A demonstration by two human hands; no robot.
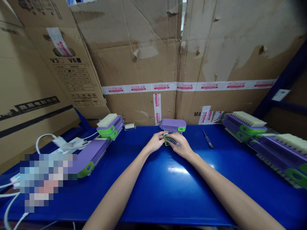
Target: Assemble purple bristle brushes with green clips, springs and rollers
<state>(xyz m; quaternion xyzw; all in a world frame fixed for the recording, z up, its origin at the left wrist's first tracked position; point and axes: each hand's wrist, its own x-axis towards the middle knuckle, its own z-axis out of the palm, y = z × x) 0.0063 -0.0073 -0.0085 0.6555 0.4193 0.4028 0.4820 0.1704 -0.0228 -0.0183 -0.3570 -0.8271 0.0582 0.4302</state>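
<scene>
My left hand point(155, 143) and my right hand point(182, 147) meet above the middle of the blue tabletop. Between their fingertips is a small green plastic piece point(165, 136), gripped from both sides. A shiny, coil-like row of metal loops point(173, 142) runs from this piece across the fingers of my right hand; how it joins the piece is hidden. Just behind my hands, a purple device with a green end point(173, 125) lies against the cardboard, pale teeth along its lower edge. To the right of my right hand rests a screwdriver point(208, 140).
Purple-and-green devices with pale bristle blocks stand in groups at the left point(109, 127) and right point(247, 126). A small cream piece point(129, 126) lies at the back. White cables and a power strip point(63, 145) occupy the left side. Tall cardboard walls point(141, 60) enclose the table.
</scene>
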